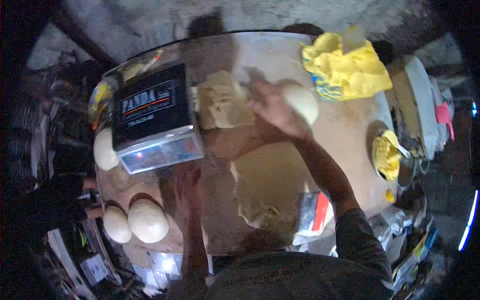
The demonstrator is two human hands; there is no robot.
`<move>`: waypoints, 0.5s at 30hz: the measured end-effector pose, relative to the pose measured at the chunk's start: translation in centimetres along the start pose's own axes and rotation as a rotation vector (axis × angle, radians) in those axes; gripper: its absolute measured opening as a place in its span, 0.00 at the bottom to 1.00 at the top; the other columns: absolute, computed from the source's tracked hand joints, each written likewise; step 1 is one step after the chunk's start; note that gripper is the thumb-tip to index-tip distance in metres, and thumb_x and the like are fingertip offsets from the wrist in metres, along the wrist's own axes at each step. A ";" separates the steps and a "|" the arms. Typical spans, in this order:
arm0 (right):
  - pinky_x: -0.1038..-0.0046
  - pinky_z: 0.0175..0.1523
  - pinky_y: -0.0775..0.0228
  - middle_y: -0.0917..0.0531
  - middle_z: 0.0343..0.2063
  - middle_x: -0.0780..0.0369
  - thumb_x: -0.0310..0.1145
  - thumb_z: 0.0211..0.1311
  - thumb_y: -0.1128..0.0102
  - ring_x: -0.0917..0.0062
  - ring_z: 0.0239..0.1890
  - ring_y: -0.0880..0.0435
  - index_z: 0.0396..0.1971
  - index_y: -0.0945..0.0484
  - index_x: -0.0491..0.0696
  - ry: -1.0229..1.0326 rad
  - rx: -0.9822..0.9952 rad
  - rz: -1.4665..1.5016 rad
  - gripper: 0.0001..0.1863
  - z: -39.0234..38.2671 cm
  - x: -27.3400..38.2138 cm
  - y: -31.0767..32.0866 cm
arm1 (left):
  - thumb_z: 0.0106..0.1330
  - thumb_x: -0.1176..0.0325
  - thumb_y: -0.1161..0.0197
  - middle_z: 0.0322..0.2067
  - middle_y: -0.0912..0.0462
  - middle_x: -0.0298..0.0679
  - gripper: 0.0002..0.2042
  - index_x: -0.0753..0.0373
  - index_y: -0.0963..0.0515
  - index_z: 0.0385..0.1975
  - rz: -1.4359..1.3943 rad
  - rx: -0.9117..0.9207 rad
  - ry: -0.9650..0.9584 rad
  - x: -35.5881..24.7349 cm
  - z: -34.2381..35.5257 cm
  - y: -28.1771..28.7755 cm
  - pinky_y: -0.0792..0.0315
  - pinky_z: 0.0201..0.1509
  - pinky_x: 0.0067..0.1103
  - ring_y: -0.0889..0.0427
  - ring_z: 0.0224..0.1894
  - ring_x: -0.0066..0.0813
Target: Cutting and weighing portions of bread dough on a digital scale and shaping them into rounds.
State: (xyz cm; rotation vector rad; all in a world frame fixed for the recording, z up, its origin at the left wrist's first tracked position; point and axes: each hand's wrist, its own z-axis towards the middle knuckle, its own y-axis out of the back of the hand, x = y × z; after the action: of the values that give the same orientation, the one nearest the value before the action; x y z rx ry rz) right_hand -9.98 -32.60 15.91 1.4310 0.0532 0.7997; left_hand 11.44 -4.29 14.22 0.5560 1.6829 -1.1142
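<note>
My right hand [278, 112] reaches over the middle of the table, blurred, its fingers stretched toward the far left. Right beside it lies a round, pale dough ball [303, 103]; the hand does not appear to grip it. A light tan heap [223, 102], perhaps dough or flour, sits left of my fingertips. My left hand [188, 182] hovers dim and smeared near the front of a digital scale [150, 102], its fingers loosely apart with nothing visible in them. Two more dough balls, a large one [148, 221] and a smaller one [117, 225], rest at the near left.
Another dough ball [106, 150] lies left of the scale. A yellow plastic bag [345, 67] stands at the far right, and a bowl of yellow paste [386, 155] with a spoon at the right edge. A red, white and black packet [315, 212] lies near my right forearm.
</note>
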 end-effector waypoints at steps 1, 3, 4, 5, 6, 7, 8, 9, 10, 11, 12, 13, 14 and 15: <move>0.63 0.54 0.39 0.34 0.51 0.53 0.45 0.43 0.36 0.67 0.55 0.37 0.54 0.42 0.42 0.277 -0.183 -0.199 0.39 0.9 0.6 -4.1 | 0.65 0.57 0.55 0.54 0.38 0.48 0.26 0.64 0.49 0.59 0.000 -0.057 0.016 -1.7 -2.3 -0.6 0.39 0.57 0.32 0.34 0.54 0.41; 0.64 0.54 0.40 0.32 0.49 0.53 0.42 0.42 0.36 0.63 0.53 0.35 0.49 0.36 0.45 0.299 -0.167 -0.241 0.33 1.2 4.5 -7.3 | 0.64 0.56 0.54 0.52 0.36 0.48 0.27 0.64 0.48 0.58 0.069 -0.251 0.113 -3.8 -7.6 1.9 0.38 0.56 0.31 0.32 0.51 0.41; 0.64 0.54 0.40 0.30 0.47 0.54 0.39 0.40 0.36 0.60 0.51 0.32 0.45 0.31 0.48 0.295 -0.160 -0.319 0.28 1.3 6.1 -8.1 | 0.63 0.55 0.54 0.51 0.35 0.48 0.27 0.64 0.47 0.57 0.122 -0.363 0.197 -3.7 -9.9 4.4 0.38 0.55 0.31 0.31 0.49 0.40; 0.64 0.54 0.40 0.30 0.47 0.54 0.39 0.40 0.36 0.60 0.51 0.32 0.45 0.31 0.48 0.314 -0.164 -0.304 0.28 2.4 6.8 -8.7 | 0.63 0.55 0.54 0.51 0.35 0.48 0.27 0.64 0.47 0.57 0.124 -0.382 0.181 -4.8 -11.3 5.1 0.38 0.55 0.31 0.31 0.49 0.40; 0.66 0.50 0.37 0.28 0.44 0.54 0.39 0.39 0.36 0.63 0.47 0.30 0.44 0.30 0.48 0.232 -0.117 -0.256 0.28 3.9 6.2 -8.8 | 0.64 0.56 0.54 0.50 0.34 0.47 0.26 0.64 0.46 0.56 0.136 -0.403 0.196 -6.0 -12.7 5.2 0.37 0.54 0.31 0.30 0.48 0.39; 0.68 0.46 0.35 0.26 0.41 0.54 0.39 0.38 0.35 0.66 0.44 0.27 0.44 0.29 0.48 0.157 -0.063 -0.203 0.27 5.5 5.3 -8.8 | 0.64 0.57 0.54 0.49 0.33 0.47 0.24 0.65 0.45 0.56 0.147 -0.435 0.212 -6.8 -14.3 5.1 0.37 0.53 0.30 0.30 0.47 0.38; 0.70 0.42 0.32 0.24 0.38 0.54 0.38 0.37 0.35 0.69 0.40 0.24 0.43 0.28 0.49 0.072 -0.014 -0.160 0.27 7.3 4.1 -8.6 | 0.64 0.57 0.54 0.49 0.33 0.47 0.24 0.65 0.45 0.56 0.142 -0.447 0.197 -7.2 -15.4 5.4 0.37 0.53 0.30 0.30 0.47 0.38; 0.71 0.38 0.29 0.21 0.35 0.54 0.38 0.36 0.34 0.72 0.37 0.21 0.42 0.27 0.49 -0.017 0.024 -0.122 0.27 9.7 2.5 -8.0 | 0.64 0.59 0.53 0.48 0.31 0.46 0.22 0.65 0.41 0.53 0.072 -0.483 0.204 -7.3 -15.6 5.5 0.36 0.52 0.29 0.29 0.46 0.36; 0.72 0.34 0.30 0.21 0.28 0.55 0.35 0.35 0.36 0.71 0.31 0.21 0.36 0.25 0.48 -0.093 -0.093 -0.100 0.21 12.6 -0.7 -7.2 | 0.63 0.61 0.52 0.46 0.30 0.46 0.20 0.66 0.38 0.51 -0.002 -0.500 0.217 -7.3 -15.4 5.5 0.36 0.51 0.29 0.28 0.45 0.35; 0.72 0.30 0.30 0.21 0.20 0.55 0.32 0.34 0.39 0.70 0.25 0.20 0.30 0.22 0.46 -0.172 -0.201 -0.075 0.16 14.1 -2.9 -6.6 | 0.63 0.61 0.52 0.46 0.30 0.46 0.20 0.66 0.38 0.51 -0.013 -0.486 0.212 -7.6 -15.4 5.6 0.36 0.51 0.29 0.28 0.45 0.35; 0.71 0.28 0.30 0.21 0.20 0.55 0.31 0.34 0.40 0.69 0.24 0.20 0.27 0.22 0.46 -0.064 -0.231 0.090 0.14 14.4 1.6 -4.7 | 0.63 0.62 0.51 0.43 0.28 0.45 0.18 0.66 0.35 0.48 0.104 -0.469 0.212 -8.6 -16.7 5.9 0.35 0.51 0.28 0.27 0.44 0.34; 0.70 0.27 0.31 0.21 0.19 0.54 0.31 0.33 0.40 0.68 0.24 0.20 0.25 0.21 0.46 0.028 -0.272 0.232 0.12 14.4 5.7 0.2 | 0.63 0.63 0.51 0.41 0.26 0.44 0.16 0.67 0.33 0.46 0.208 -0.423 0.224 -9.0 -17.4 6.2 0.35 0.50 0.28 0.27 0.43 0.32; 0.71 0.28 0.30 0.20 0.21 0.54 0.31 0.34 0.41 0.69 0.25 0.19 0.27 0.21 0.46 0.053 -0.332 0.163 0.13 16.1 5.6 3.1 | 0.62 0.65 0.49 0.37 0.25 0.42 0.14 0.68 0.30 0.42 0.083 -0.383 0.221 -9.1 -17.4 6.4 0.34 0.50 0.28 0.26 0.42 0.32; 0.72 0.30 0.30 0.20 0.22 0.53 0.31 0.35 0.41 0.69 0.26 0.19 0.28 0.21 0.47 0.074 -0.394 0.087 0.14 17.4 5.6 6.1 | 0.62 0.65 0.49 0.37 0.25 0.42 0.14 0.68 0.30 0.42 0.066 -0.361 0.227 -9.3 -17.2 6.5 0.34 0.50 0.28 0.26 0.42 0.32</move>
State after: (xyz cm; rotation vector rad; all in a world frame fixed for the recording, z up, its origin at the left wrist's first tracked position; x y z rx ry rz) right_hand -0.10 -45.00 26.92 1.0366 -0.1061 0.8797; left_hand 11.85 15.10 21.30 0.5147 1.9913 -0.6951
